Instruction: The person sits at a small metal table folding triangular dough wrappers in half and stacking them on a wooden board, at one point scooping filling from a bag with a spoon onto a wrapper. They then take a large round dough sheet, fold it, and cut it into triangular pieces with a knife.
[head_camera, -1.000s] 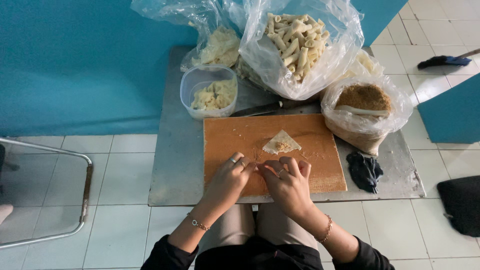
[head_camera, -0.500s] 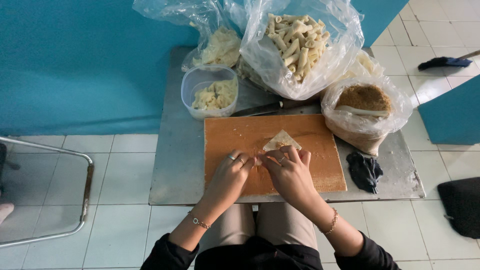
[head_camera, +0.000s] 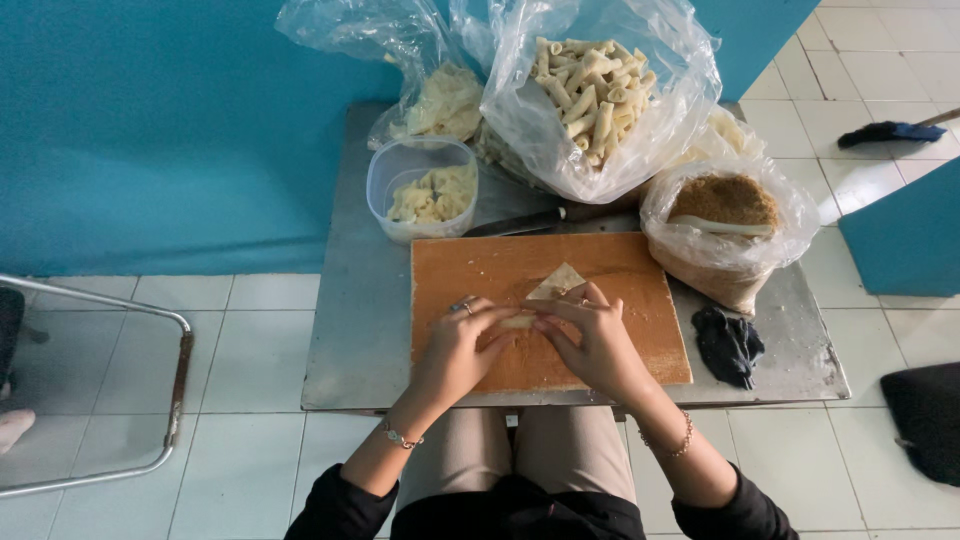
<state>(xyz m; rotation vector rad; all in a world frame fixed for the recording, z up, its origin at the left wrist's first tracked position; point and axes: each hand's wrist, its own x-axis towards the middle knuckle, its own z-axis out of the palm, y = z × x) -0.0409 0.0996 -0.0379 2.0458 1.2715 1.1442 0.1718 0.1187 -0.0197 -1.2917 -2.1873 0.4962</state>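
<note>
Pastry wrapper (head_camera: 556, 283) lies mid-roll on the wooden board (head_camera: 640, 340) — left hand (head_camera: 460, 345) and right hand (head_camera: 592, 340) curl their fingers over its near edge; bagged finished rolls (head_camera: 590, 90) sit beyond the board.

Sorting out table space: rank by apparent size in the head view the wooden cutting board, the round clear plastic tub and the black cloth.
1. Wooden cutting board
2. Round clear plastic tub
3. Black cloth, only somewhat smaller than the tub

A grey metal desk (head_camera: 365, 330) carries a wooden board (head_camera: 640, 345) at centre, a plastic tub (head_camera: 420, 190) at ten o'clock, clear bags (head_camera: 600, 100) at twelve, and a dark cloth (head_camera: 728, 345) at four.
</note>
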